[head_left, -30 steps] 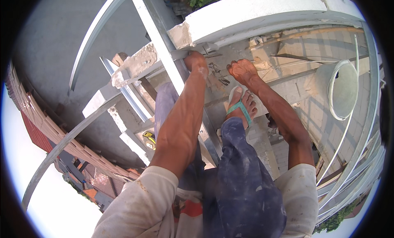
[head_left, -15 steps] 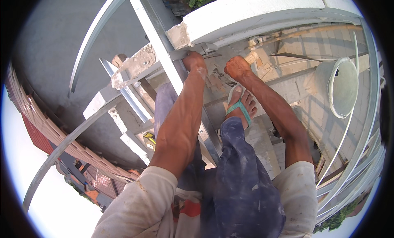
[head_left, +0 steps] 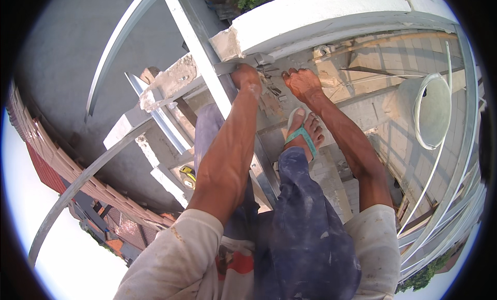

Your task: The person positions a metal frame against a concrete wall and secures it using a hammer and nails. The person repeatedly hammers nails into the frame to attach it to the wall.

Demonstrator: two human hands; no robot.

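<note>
My left hand [head_left: 244, 76] is closed round a flat grey blade-like metal piece [head_left: 225, 68], which lies across a long silver metal channel [head_left: 194, 44]. The hand's fingertips are hidden. To its right my right hand [head_left: 303, 84] hovers over the rubble with its fingers curled, back of the hand up. Whatever it holds, if anything, is hidden. Broken grey chips [head_left: 273, 100] lie between and below the two hands. My foot in a pale sandal with a green strap [head_left: 303, 136] rests just below my right hand.
A white-topped wall [head_left: 321, 18] curves across the far side, beside a broken concrete edge [head_left: 173, 80]. A whitish bucket [head_left: 434, 111] lies tilted at the right, near long metal strips [head_left: 455, 196]. A yellow tape measure [head_left: 187, 172] sits left of my left arm.
My right hand has turned, its knuckles now facing up, and the tan end seen beside it before no longer shows. My left hand and the metal piece have hardly moved.
</note>
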